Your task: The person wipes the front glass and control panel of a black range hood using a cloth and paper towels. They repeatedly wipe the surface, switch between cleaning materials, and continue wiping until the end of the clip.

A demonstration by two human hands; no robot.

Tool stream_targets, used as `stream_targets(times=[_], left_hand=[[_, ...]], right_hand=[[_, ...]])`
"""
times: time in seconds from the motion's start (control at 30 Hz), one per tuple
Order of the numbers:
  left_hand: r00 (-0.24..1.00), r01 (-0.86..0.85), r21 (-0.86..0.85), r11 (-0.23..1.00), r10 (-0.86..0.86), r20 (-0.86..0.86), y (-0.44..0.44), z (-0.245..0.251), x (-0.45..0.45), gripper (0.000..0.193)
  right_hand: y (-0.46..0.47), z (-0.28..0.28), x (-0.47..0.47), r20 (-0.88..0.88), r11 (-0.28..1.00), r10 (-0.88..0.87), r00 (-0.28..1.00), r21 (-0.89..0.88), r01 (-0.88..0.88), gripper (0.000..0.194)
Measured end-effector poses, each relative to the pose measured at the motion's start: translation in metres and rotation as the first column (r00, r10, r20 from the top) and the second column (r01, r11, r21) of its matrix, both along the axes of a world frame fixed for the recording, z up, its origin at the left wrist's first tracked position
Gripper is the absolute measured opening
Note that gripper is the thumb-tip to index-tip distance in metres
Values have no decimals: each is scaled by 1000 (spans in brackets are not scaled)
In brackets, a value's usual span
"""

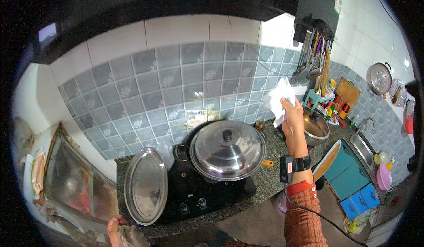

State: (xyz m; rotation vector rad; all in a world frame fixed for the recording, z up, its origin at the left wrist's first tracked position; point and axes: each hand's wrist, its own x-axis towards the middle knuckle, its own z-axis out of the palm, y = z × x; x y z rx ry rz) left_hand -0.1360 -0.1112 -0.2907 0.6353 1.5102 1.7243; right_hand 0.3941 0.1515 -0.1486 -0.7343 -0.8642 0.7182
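My right hand grips a crumpled white cloth or paper sheet, raised in front of the grey tiled wall. Whether it touches the tiles is unclear. At the lower left, my left hand has curled fingers near the counter's front edge. A greyish cloth-like bundle is against it; I cannot tell if the fingers hold it. Between my hands, a wide steel pan with a domed lid sits on the black glass cooktop. An oval steel tray lies left of it.
Right of the pan stands a lidded pot. Farther along are a condiment rack, a cutting board and a sink. Utensils hang above. A cable trails from my right wrist. A glass-sided cabinet borders the counter.
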Motion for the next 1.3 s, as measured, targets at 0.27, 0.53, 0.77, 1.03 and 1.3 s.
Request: stream_targets(times=[0.27,0.53,0.77,1.03,1.3], left_hand=[[999,6,-77,997,-10,-52,-25,-7,-5,29],[939,-304,-34,952,305,160,-16,-57,19,26],[933,-265,-15,964,260,249,-12,-58,39,27],[905,-352,-138,926,374,202,-21,-10,73,35],[898,-401,-106,910,413,150,-34,-20,63,33]], right_hand=[[43,21,-29,-18,996,57,998,-72,-58,21],[123,27,-13,-106,977,192,976,118,-179,33],[195,66,8,-113,945,291,950,191,-266,39],[310,108,72,652,665,-746,133,722,191,23],[364,162,75,518,505,-854,-42,846,173,20]])
